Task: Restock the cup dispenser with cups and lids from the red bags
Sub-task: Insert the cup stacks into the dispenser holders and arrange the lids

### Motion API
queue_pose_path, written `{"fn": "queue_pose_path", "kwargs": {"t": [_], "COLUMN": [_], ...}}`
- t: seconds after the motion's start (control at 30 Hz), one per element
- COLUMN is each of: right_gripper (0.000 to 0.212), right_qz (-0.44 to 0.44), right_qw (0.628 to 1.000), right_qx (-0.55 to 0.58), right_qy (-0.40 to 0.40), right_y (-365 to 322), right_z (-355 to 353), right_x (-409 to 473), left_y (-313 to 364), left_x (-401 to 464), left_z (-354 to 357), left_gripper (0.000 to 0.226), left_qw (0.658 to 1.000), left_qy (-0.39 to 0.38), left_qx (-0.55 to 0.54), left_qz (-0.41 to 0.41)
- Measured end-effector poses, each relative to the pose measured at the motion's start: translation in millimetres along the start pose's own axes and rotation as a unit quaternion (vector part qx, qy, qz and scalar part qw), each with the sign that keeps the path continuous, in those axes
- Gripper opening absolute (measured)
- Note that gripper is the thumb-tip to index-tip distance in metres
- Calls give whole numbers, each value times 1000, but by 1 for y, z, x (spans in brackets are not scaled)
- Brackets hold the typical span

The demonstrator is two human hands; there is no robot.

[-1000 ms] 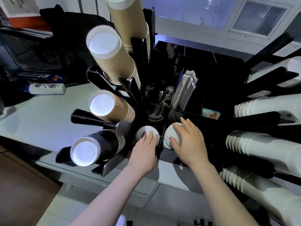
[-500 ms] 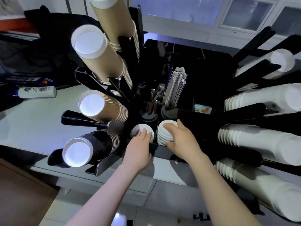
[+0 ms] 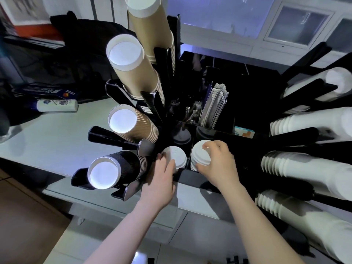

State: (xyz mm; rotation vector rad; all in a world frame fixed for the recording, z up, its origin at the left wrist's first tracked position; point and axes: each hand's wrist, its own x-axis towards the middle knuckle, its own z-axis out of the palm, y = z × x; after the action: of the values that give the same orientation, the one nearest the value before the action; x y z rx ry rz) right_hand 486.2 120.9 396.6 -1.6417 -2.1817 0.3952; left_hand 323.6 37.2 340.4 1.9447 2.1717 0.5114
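A black cup dispenser stands on the counter, its front edge just below both hands. In its front left slot sits a stack of white lids; my left hand curls around the stack's near side. The front right slot holds a second white lid stack, and my right hand grips it from the right, fingers over its top. Brown cup stacks and a black cup stack jut from the left arms. White cup stacks fill the right arms. No red bag is in view.
Paper-wrapped straws and cutlery fill the dispenser's rear compartments. A white bottle lies on the pale counter at left, beside dark cloth. Drawer fronts run below the counter edge. Windows line the back wall.
Both hands slid back toward me off the lid tops and now hold the stacks by their sides. My head moved, shifting the whole scene in the view.
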Motion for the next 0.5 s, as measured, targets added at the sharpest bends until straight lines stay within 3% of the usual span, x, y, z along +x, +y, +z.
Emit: {"fn": "queue_pose_path", "kwargs": {"t": [0.27, 0.5], "right_gripper": [53, 52], "right_qz": [-12, -58], "right_qw": [990, 982], "right_qx": [90, 137], "right_qy": [104, 116], "right_y": [1, -13], "right_z": [-9, -11], "right_x": [-12, -15], "left_y": [-4, -5], "left_x": [2, -1], "left_z": [6, 7], "left_gripper": [65, 65], "left_qw": [1000, 999], "left_qy": [-1, -15], "left_qx": [6, 31], "left_qz": [-5, 0]}}
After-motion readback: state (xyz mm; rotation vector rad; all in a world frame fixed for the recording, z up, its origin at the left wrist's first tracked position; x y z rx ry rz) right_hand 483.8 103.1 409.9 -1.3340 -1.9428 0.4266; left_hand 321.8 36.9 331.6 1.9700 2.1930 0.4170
